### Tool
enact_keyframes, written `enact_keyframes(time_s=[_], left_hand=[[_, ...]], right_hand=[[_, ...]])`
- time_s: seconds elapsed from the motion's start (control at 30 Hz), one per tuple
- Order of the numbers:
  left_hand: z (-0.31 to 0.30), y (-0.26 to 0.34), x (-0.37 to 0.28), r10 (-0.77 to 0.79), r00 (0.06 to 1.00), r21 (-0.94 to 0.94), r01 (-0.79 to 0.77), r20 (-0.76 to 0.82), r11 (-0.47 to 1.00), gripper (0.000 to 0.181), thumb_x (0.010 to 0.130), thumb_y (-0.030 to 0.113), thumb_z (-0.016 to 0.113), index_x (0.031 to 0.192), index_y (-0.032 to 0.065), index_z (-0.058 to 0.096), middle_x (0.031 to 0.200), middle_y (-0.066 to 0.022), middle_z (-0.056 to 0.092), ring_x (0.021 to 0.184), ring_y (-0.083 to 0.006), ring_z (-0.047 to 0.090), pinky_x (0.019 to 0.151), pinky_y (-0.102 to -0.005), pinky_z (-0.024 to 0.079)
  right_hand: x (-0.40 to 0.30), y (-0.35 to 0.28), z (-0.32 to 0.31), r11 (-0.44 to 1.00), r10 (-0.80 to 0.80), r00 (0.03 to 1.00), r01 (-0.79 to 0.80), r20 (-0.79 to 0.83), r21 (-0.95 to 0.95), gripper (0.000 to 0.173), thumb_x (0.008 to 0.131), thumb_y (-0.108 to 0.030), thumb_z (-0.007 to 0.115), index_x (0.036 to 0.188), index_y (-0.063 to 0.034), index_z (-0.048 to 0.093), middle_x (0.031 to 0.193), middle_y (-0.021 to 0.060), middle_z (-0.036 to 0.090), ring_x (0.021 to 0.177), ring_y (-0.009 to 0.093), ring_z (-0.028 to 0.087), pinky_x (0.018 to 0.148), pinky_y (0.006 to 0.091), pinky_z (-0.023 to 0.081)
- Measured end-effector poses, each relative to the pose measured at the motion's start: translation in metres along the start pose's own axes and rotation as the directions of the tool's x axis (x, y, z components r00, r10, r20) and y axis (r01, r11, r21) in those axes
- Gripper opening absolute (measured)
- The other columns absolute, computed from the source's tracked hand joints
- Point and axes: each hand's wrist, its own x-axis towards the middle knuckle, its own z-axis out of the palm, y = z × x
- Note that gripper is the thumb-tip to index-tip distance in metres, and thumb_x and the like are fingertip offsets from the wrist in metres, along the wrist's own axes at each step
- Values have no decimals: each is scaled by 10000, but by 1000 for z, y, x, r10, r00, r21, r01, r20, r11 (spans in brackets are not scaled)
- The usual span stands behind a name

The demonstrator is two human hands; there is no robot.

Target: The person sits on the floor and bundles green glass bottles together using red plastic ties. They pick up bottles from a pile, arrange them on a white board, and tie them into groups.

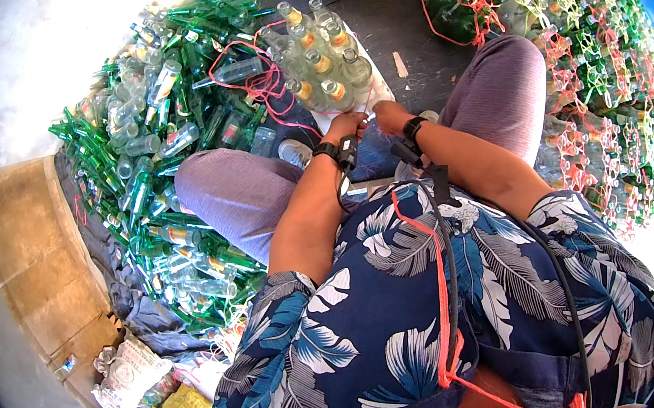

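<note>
A cluster of clear glass bottles stands upright on a white board in front of me; several bear orange and yellow labels. Just at the board's near edge, my left hand is closed on pink plastic string. Close beside it on the right, my right hand is curled in a fist at the same string, its fingertips mostly hidden. A thin strand rises from between the hands along the nearest bottles. Loose loops of the string lie left of the cluster, around a clear bottle on its side.
A large heap of loose green and clear bottles lies on the left. Bottle bundles tied with red and yellow string are stacked on the right. Brown cardboard and plastic bags are at lower left. A wood sliver lies on the dark floor.
</note>
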Motion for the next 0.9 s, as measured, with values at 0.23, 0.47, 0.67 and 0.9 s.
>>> enact_keyframes(time_s=[0.23, 0.47, 0.67, 0.9], left_hand=[[-3, 4, -16, 32, 999, 139, -26, -42, 990, 205, 1033, 269, 548, 1090, 81, 604, 700, 26, 513, 503, -94, 458, 432, -286, 388], [-44, -41, 46, 411, 878, 804, -420, 243, 421, 325, 901, 140, 630, 1220, 77, 627, 794, -41, 640, 706, -222, 640, 588, -351, 502], [-39, -40, 46, 378, 920, 955, -198, 103, 221, 281, 825, 142, 625, 1079, 94, 735, 1046, -89, 730, 969, -277, 697, 801, -363, 543], [-35, -34, 24, 436, 896, 869, -145, -88, 473, 265, 889, 260, 590, 1017, 99, 758, 1079, -128, 725, 1035, -340, 671, 880, -407, 525]], right_hand=[[-19, -31, 2, 829, 126, 900, -327, 418, 453, 80, 857, -148, 673, 803, -90, 667, 725, 34, 603, 667, 216, 617, 571, 370, 511], [-6, -22, -9, 990, -14, 984, 38, 176, -133, 383, 918, -306, 554, 850, 32, 721, 837, 255, 698, 737, 379, 708, 733, 473, 560], [-7, -29, -10, 963, -176, 983, 181, 43, -201, 312, 856, -280, 558, 800, -20, 721, 769, 142, 723, 761, 302, 712, 742, 423, 543], [34, 4, 11, 936, -323, 946, 323, 23, -137, 239, 850, -226, 596, 804, -22, 710, 758, 148, 699, 742, 301, 695, 698, 441, 544]])
